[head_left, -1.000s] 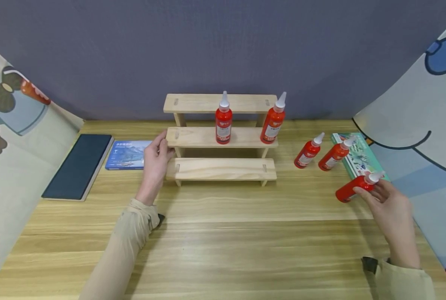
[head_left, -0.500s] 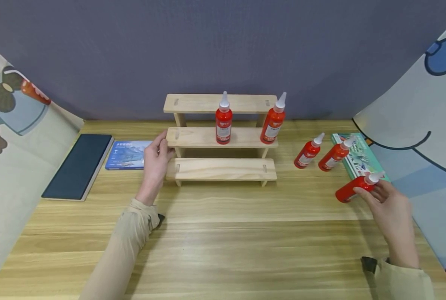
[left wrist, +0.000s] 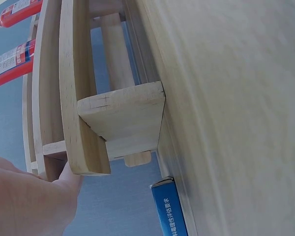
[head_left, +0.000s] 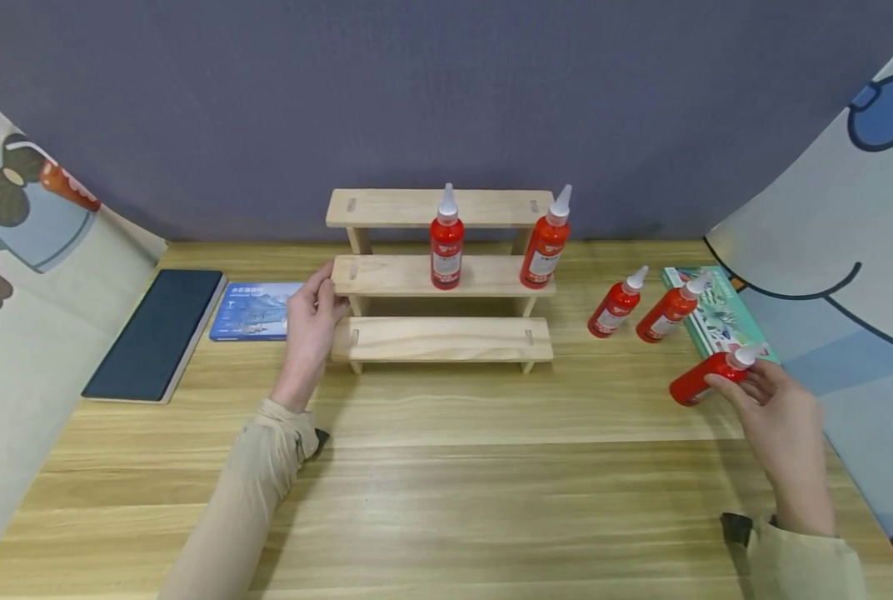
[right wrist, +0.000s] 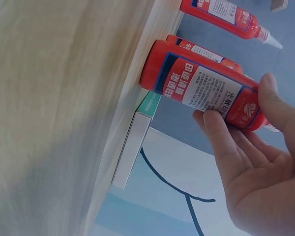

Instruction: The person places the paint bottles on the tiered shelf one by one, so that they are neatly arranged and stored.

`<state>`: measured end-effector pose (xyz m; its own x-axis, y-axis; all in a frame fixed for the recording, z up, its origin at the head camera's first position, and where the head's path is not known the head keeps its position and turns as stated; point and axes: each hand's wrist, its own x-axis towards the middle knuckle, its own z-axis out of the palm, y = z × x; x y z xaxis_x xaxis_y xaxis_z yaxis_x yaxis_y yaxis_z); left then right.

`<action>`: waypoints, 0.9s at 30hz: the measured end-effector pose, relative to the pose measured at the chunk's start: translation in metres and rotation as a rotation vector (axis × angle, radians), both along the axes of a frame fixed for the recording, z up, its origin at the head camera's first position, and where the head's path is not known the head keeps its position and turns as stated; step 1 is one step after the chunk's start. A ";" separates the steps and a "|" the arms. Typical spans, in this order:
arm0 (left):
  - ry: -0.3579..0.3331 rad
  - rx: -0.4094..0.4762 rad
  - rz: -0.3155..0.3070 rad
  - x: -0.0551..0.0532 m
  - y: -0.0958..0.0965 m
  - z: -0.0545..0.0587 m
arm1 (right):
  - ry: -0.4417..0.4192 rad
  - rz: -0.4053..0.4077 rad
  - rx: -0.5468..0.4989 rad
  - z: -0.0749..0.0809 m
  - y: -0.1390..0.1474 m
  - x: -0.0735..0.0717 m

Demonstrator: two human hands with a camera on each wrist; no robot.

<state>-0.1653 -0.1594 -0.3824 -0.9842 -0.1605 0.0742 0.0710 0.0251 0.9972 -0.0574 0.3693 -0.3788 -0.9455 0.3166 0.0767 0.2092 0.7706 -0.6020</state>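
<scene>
My left hand [head_left: 314, 317] grips the left end of the middle board of a three-tier wooden shelf [head_left: 446, 339]; its thumb shows at the board's end in the left wrist view. Two red squeeze bottles with white pointed caps stand on that middle board: one bottle [head_left: 446, 250] right of centre, another bottle [head_left: 545, 250] at the right end. At the right, my right hand [head_left: 784, 425] holds a labelled red squeeze bottle [right wrist: 201, 86] between thumb and fingers. Whether its base touches the table cannot be told. Two similar bottles, a left one [head_left: 615, 308] and a right one [head_left: 668, 314], stand beyond it.
Behind the right-hand bottles lies a green box [head_left: 727, 312]. A blue box [head_left: 251, 312] and a dark notebook [head_left: 156, 333] lie left of the shelf. A dark blue wall panel [head_left: 446, 92] rises behind the wooden table [head_left: 491, 500].
</scene>
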 end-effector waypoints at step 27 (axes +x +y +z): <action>-0.001 0.011 0.007 0.000 0.000 0.000 | 0.085 0.126 0.011 0.030 -0.037 0.004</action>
